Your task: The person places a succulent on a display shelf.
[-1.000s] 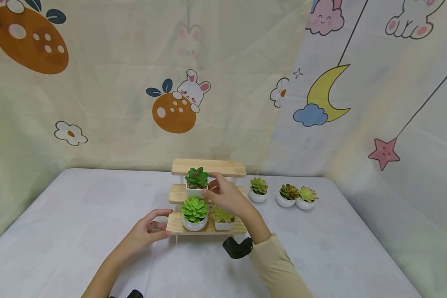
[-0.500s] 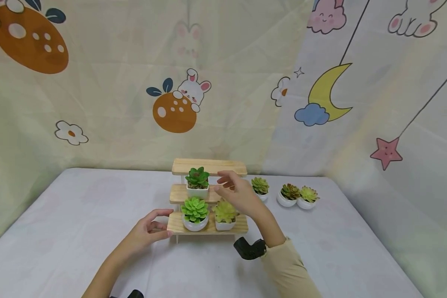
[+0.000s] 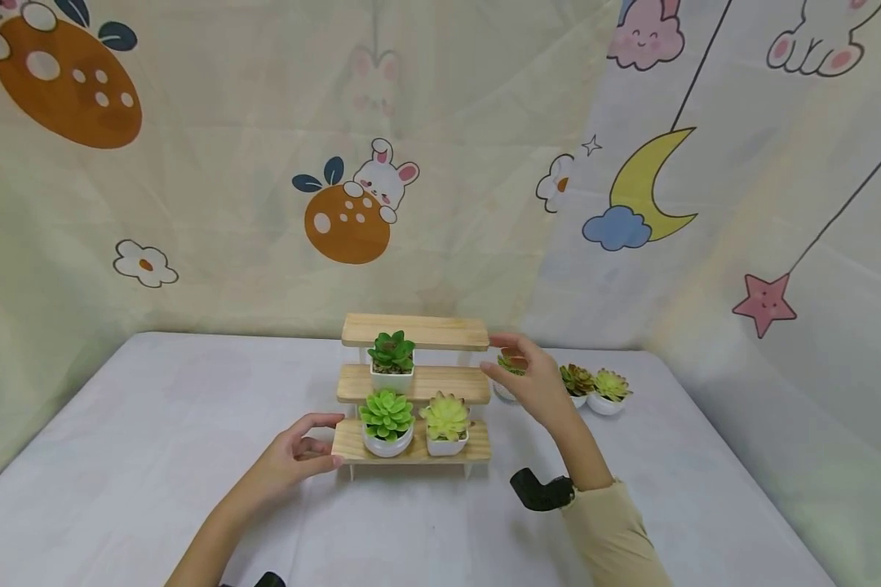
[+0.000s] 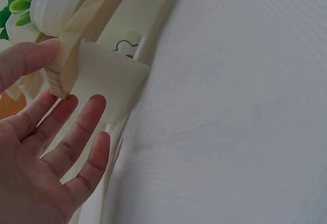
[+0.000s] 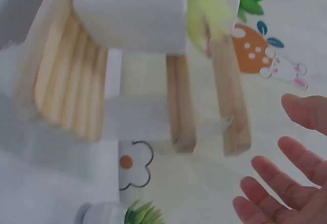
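Sliding rightward since half a second ago, the right hand [image 3: 532, 383] is now hovering past the right end of the three-tier stand [image 3: 414, 332], while the left hand [image 3: 297, 452] is keeping its place, pinching the left end of the lowest board between thumb and fingers. Next, a bright green succulent [image 3: 387, 420] is standing left on that board, a dark green succulent [image 3: 392, 359] is rising behind it on the middle board, and a yellow-green succulent [image 3: 447, 420] is occupying the lowest board's right half. Three of six pots are thus sitting on the stand, so the placing is seemingly running at about half. Further right, the right hand, fingers loose and gripping nothing, is partly screening a small succulent [image 3: 504, 393] on the table [image 3: 191, 456]; beyond, a reddish succulent [image 3: 577, 377] and a pale green succulent [image 3: 611, 391] are sitting close together. Patterned cloth [image 3: 227, 163] is hanging behind.
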